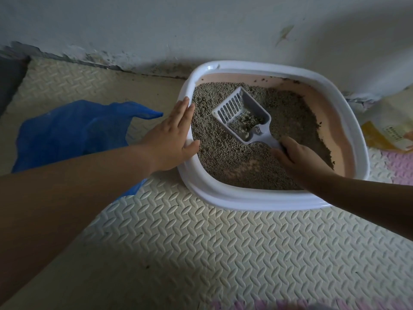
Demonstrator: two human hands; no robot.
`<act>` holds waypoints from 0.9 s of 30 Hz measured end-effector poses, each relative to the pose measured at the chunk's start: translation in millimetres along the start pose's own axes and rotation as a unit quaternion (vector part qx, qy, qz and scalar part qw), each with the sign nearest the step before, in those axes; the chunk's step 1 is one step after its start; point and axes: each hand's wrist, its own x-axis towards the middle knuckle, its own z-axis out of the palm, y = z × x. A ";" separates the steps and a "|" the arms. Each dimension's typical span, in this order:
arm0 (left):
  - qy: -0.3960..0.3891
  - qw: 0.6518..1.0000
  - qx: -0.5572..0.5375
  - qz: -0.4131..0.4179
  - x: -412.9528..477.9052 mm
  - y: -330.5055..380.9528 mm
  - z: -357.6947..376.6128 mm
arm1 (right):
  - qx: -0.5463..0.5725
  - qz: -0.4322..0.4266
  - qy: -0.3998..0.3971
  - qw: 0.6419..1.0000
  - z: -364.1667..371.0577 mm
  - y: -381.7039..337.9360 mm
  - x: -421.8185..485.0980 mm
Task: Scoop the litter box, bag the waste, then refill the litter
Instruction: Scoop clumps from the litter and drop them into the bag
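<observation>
A white-rimmed litter box (245, 199) with pink inner walls stands against the wall, holding grey litter (225, 157). My right hand (300, 161) grips the handle of a slotted white scoop (242, 115), which sits over the litter with a small clump of litter in it. My left hand (173, 139) lies flat with straight fingers on the box's left rim. A blue plastic bag (73, 130) lies crumpled on the floor to the left of the box, partly under my left forearm.
A cream textured foam mat (201, 253) covers the floor. A white and yellow litter sack (388, 128) leans at the right edge beside the box. The stained wall (201, 30) runs right behind the box. Pink mat tiles show at the right.
</observation>
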 end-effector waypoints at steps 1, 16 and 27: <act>0.000 1.000 0.001 0.001 -0.3 0.4 -0.4 | 0.001 0.000 0.000 1.000 -0.7 -1.3 0.1; 0.015 1.000 -0.008 0.007 -0.8 -0.6 0.2 | -0.073 0.075 -0.127 0.986 6.9 -30.9 22.2; 0.005 0.999 -0.032 0.004 -1.8 2.6 -2.5 | -0.088 0.092 -0.115 0.985 9.7 -75.9 110.5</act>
